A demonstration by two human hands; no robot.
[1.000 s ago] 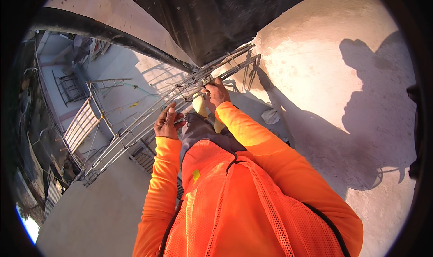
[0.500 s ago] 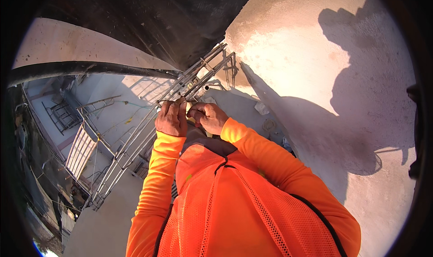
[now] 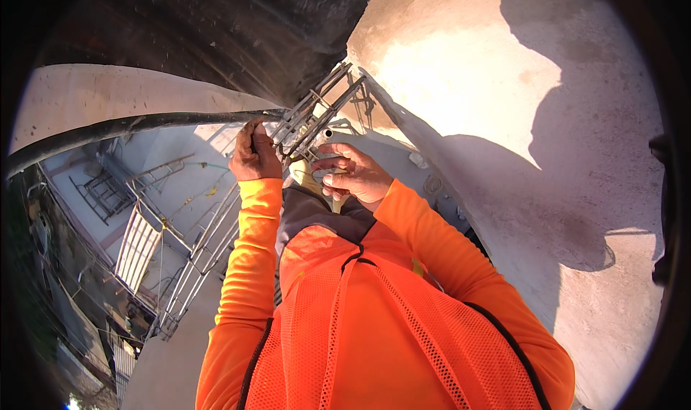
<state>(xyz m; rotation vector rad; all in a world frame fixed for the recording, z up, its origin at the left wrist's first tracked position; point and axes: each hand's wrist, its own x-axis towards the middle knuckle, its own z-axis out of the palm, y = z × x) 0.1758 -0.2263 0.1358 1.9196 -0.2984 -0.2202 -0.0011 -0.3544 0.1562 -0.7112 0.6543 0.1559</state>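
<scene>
A long cage of steel reinforcing bars runs diagonally beside my hands, up to the wall corner. My left hand is raised next to the bars, its thumb and fingertips pinched together; whatever lies between them is too small to make out. To its right, my right hand hovers in front of my body with its fingers loosely bent and apart, and nothing shows in it. Just above that hand is the round open end of a pale pipe.
A dark sheet hangs over the upper left, with a black tube curving below it. Sunlit plastered wall fills the right. Far below at left lie a slatted panel and a metal frame.
My hands were close together at the bars and have drawn apart. The left moved up and left, still pinched; the right moved right and its fingers opened.
</scene>
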